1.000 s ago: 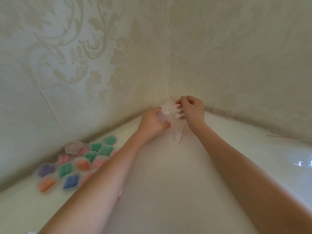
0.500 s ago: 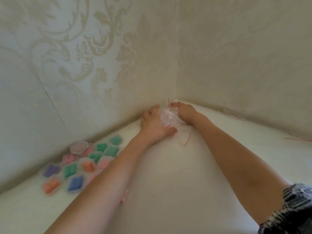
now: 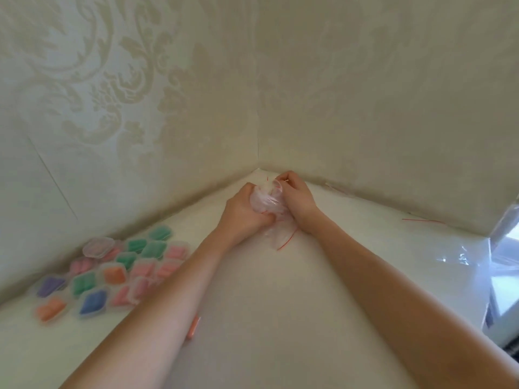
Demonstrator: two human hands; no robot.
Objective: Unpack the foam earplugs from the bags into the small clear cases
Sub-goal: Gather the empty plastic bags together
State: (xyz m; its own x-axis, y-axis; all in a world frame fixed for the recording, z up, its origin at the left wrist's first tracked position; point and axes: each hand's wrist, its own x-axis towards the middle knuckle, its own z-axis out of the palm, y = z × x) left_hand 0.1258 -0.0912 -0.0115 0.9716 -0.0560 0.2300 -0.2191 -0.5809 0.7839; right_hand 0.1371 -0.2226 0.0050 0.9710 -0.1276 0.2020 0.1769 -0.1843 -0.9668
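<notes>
Centrally, just below the wall corner, a crumpled bundle of clear bags (image 3: pixel 266 202) is gripped by both hands: the left hand (image 3: pixel 243 213) is curled around its left side, the right hand (image 3: pixel 295 196) pinches its top. Filled clear cases (image 3: pixel 112 272) are clustered on the white counter (image 3: pixel 280 304) at lower left.

Two bare forearms reach in from the bottom edge — no sleeve, cuff, watch or band shows on either along its visible length. The left hand (image 3: pixel 243 213) and the right hand (image 3: pixel 296 196) are bare too — no gloves, and no rings that can be made out.
</notes>
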